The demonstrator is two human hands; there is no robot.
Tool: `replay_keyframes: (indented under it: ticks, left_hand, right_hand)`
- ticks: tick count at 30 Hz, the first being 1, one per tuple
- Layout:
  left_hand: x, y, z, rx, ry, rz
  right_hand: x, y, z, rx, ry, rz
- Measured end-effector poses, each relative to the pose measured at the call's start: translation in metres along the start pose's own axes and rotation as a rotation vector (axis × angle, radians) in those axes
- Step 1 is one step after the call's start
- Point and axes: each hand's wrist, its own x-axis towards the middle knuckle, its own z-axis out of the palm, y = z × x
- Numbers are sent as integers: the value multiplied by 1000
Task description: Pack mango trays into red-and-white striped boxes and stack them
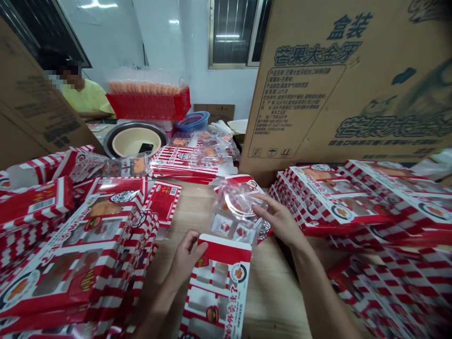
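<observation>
My right hand (278,220) grips a transparent plastic packet (238,211) holding a round tray and small printed cards. The packet hangs just above a flat red-and-white striped food box (215,287), which lies open on the wooden table (271,301). My left hand (185,256) curls at the box's upper left corner, its thumb against the edge. The box's lower end runs out of the picture. Its inside is not visible.
Tall piles of striped boxes (67,249) fill the left, with more (363,202) on the right. A large printed cardboard carton (346,80) stands behind them. Further back are a person in a yellow shirt (84,96), a red crate (148,106), and a beige basin (136,141).
</observation>
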Motion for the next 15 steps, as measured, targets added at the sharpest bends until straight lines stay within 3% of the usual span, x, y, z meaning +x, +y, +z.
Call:
replay_keyframes:
  ticks: [6,11,15]
  left_hand:
    - [6,-11,-1,-60,124,0]
    - [10,-15,-6,-39,90,-4]
    - [6,-8,-9,-35,49,2]
  right_hand:
    - [-34,18,31,-3,-336,106]
    - [-49,37,38,40,-244,163]
    - [-58,43,38,102,-179,217]
